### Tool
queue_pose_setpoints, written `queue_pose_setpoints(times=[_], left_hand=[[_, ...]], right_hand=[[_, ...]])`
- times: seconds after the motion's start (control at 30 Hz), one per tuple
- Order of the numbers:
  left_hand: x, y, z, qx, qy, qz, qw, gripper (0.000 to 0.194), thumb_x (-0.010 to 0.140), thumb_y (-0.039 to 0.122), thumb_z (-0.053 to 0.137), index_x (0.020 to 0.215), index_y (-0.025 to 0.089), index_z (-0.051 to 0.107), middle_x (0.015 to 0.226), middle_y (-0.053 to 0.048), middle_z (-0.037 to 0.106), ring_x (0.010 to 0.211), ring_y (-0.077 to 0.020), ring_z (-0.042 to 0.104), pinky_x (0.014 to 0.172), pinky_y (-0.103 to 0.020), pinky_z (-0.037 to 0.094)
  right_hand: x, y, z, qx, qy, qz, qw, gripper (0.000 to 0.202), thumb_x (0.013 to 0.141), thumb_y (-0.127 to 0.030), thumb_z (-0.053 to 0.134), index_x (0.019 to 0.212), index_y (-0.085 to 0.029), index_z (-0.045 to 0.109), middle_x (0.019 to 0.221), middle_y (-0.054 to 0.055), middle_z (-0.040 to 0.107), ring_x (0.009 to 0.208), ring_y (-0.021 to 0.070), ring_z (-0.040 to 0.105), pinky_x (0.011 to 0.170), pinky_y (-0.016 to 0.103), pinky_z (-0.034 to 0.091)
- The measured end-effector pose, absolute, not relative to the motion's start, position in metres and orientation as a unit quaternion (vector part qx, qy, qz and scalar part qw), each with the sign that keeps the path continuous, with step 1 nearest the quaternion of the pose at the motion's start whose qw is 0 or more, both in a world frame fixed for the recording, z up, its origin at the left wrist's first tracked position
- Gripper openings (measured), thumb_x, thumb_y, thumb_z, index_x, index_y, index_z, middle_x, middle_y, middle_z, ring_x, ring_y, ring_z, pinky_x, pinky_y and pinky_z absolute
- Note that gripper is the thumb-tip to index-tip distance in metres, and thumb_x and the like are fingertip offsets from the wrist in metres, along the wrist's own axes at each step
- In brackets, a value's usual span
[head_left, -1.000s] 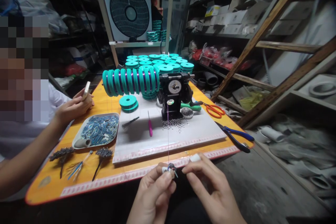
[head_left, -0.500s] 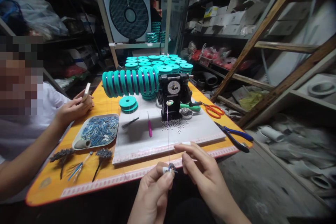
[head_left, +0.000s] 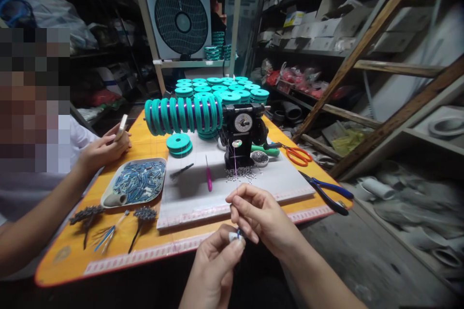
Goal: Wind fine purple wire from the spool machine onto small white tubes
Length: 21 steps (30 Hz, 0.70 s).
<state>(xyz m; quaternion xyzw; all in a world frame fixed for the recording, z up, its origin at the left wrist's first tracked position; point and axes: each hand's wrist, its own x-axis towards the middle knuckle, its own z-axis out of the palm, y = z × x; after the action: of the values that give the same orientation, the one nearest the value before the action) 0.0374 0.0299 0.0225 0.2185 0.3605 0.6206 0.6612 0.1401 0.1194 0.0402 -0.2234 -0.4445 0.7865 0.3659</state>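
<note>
My left hand (head_left: 219,263) is closed in a pinch on a small dark blue piece at the table's front edge; a white wrap covers one fingertip. Just above it, my right hand (head_left: 259,215) pinches the thin purple thread (head_left: 235,166). That thread runs down from a black winding machine (head_left: 241,130) with a dial. Teal spools (head_left: 183,116) are lined up on the machine's shaft, to its left. Small silver beads (head_left: 241,174) lie scattered at its base, beside a small bowl of them (head_left: 259,158).
On the yellow table (head_left: 72,236) are a tray of blue pieces (head_left: 136,181), a magenta-handled tool (head_left: 209,178), orange scissors (head_left: 299,156) and blue-handled pliers (head_left: 328,193). At the left, a person's hand (head_left: 105,147) holds a phone. More teal spools (head_left: 230,97) stand behind the machine.
My right hand has moved left and in to the thread, and its fingers have closed. My left hand keeps its pinch. The view has shifted slightly.
</note>
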Motion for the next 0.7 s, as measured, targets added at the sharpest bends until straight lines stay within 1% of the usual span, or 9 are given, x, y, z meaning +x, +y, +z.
queue_pose_setpoints(times=[0.23, 0.5, 0.7], left_hand=[[0.036, 0.0306, 0.019, 0.239, 0.358, 0.616, 0.659, 0.015, 0.074, 0.028, 0.074, 0.07, 0.014, 0.071, 0.078, -0.005, 0.059, 0.078, -0.0109, 0.048, 0.077, -0.021, 0.041], [0.0392, 0.0315, 0.0205, 0.244, 0.348, 0.625, 0.654, 0.013, 0.074, 0.027, 0.074, 0.069, 0.015, 0.072, 0.079, -0.005, 0.06, 0.084, -0.013, 0.053, 0.081, -0.022, 0.042], [0.0413, 0.0319, 0.023, 0.239, 0.348, 0.625, 0.657, 0.015, 0.074, 0.026, 0.074, 0.067, 0.014, 0.07, 0.081, -0.006, 0.064, 0.088, -0.015, 0.057, 0.09, -0.026, 0.043]], right_hand=[[0.1391, 0.1177, 0.0385, -0.231, -0.429, 0.788, 0.375, 0.028, 0.082, -0.037, 0.075, 0.085, -0.013, 0.061, 0.062, -0.003, 0.065, 0.035, -0.0005, 0.045, 0.031, 0.007, 0.035], [0.1417, 0.1154, 0.037, -0.236, -0.435, 0.779, 0.385, 0.029, 0.083, -0.039, 0.073, 0.085, -0.014, 0.059, 0.061, -0.004, 0.063, 0.035, -0.0004, 0.043, 0.029, 0.007, 0.033], [0.1423, 0.117, 0.0354, -0.244, -0.462, 0.765, 0.377, 0.03, 0.083, -0.042, 0.072, 0.087, -0.015, 0.059, 0.063, -0.004, 0.062, 0.036, -0.0002, 0.039, 0.029, 0.009, 0.031]])
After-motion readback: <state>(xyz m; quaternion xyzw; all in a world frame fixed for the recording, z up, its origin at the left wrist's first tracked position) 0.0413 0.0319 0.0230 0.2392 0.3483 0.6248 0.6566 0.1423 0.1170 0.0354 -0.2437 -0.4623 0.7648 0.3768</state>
